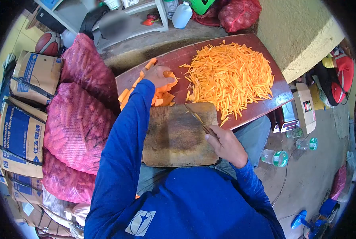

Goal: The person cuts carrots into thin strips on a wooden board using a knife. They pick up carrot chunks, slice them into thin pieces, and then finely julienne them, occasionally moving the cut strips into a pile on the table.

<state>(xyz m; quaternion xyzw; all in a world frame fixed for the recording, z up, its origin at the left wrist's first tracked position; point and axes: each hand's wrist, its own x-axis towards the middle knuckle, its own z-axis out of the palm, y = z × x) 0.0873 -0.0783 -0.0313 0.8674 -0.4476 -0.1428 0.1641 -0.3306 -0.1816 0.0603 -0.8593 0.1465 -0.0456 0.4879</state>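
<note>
My left hand (160,75) is over a heap of peeled carrot pieces (161,95) at the table's left part. Its fingers curl around an orange carrot piece (170,76); the fingertips are partly hidden. In my right hand (225,145) is a knife (199,119), held by its handle with the blade pointing up and left over the board. Bits of carrot cling along the blade. The worn wooden cutting board (178,139) lies in front of me, bare apart from small scraps. Beyond it, a big pile of carrot sticks (231,75) covers the table's right part.
The dark red table (257,107) borders a concrete wall (301,32). Pink mesh sacks of carrots (80,127) and cardboard boxes (22,135) stack on the left. Plastic bottles (274,157) lie on the floor at right. Red net bags (239,15) sit behind the table.
</note>
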